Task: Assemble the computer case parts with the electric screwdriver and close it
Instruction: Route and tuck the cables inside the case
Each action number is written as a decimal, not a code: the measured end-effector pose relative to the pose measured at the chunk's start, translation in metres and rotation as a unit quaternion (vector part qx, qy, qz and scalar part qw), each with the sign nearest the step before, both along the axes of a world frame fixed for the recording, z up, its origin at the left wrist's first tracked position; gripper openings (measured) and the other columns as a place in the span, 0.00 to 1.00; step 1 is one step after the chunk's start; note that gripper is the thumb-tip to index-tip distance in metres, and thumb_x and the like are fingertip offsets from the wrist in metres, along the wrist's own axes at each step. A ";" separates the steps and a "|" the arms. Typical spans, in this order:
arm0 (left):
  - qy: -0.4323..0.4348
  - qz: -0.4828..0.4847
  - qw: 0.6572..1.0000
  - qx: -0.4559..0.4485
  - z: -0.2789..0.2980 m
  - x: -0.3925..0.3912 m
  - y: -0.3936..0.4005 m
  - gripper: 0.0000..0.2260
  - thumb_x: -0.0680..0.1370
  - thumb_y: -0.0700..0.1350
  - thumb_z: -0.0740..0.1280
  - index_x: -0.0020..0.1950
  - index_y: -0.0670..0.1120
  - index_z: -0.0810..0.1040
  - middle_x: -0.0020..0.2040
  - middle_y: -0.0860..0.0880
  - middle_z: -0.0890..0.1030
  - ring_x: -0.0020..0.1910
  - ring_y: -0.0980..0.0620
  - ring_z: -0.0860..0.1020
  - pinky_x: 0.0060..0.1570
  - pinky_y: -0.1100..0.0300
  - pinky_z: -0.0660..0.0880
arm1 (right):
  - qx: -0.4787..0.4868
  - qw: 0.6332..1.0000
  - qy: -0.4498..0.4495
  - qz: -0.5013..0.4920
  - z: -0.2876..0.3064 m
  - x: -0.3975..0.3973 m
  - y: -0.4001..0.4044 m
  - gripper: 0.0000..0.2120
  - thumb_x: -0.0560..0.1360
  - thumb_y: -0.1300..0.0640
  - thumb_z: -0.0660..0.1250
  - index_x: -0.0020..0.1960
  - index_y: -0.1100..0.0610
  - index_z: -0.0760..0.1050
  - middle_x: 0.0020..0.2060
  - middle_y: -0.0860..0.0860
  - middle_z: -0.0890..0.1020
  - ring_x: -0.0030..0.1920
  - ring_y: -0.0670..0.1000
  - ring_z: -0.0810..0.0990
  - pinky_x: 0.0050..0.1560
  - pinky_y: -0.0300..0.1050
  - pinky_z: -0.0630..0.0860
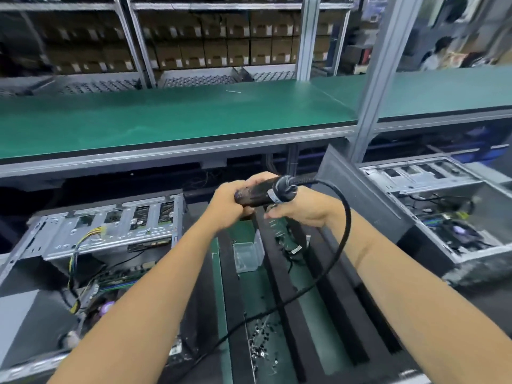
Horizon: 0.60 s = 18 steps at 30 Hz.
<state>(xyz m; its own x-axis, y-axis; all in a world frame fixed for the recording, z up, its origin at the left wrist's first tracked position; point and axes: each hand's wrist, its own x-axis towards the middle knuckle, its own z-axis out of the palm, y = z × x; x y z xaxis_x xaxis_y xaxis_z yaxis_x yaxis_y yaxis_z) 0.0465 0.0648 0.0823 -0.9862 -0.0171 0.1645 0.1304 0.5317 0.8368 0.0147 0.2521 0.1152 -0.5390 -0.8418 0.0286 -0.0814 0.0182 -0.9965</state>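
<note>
Both hands, left hand [225, 202] and right hand [302, 210], wrapped around electric screwdriver [261, 191]; advisable: cable [336, 245] away from left open case [108, 231].

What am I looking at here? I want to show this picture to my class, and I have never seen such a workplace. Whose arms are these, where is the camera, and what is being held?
The one picture comes from a camera worn on a person's head, looking forward and down, so the two bare arms are the wearer's own. No robot is involved. Both hands hold a black electric screwdriver lying sideways: the left hand grips its front end, the right hand is under its rear end, with the fingers hidden. Its black cable loops down over the bench. To the left lies an open computer case with wires showing; another open case lies to the right. Between them are black foam strips, a small clear tray and loose dark screws. A green shelf runs above.
</note>
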 end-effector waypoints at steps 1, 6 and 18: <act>0.023 0.009 0.999 -0.020 0.002 -0.001 0.000 0.17 0.66 0.25 0.66 0.49 0.42 0.79 0.47 0.41 0.81 0.49 0.43 0.77 0.48 0.51 0.76 | -0.022 0.998 -0.062 -0.013 -0.003 -0.001 0.003 0.15 0.81 0.70 0.59 0.65 0.61 0.70 0.55 0.57 0.82 0.50 0.53 0.82 0.49 0.46 0.80; 0.097 0.088 0.978 -0.160 0.007 -0.001 -0.003 0.11 0.64 0.32 0.71 0.42 0.44 0.81 0.43 0.45 0.80 0.47 0.43 0.76 0.47 0.52 0.74 | 0.083 0.976 -0.200 0.004 -0.006 -0.005 -0.002 0.25 0.79 0.37 0.59 0.60 0.58 0.75 0.46 0.60 0.83 0.32 0.55 0.82 0.31 0.44 0.80; 0.040 0.175 0.946 -0.270 -0.020 0.005 -0.050 0.20 0.71 0.35 0.65 0.62 0.46 0.70 0.62 0.47 0.70 0.61 0.46 0.67 0.57 0.54 0.66 | 0.135 0.974 -0.113 -0.145 -0.077 0.026 -0.085 0.10 0.75 0.58 0.71 0.49 0.60 0.71 0.43 0.59 0.79 0.38 0.56 0.79 0.43 0.52 0.78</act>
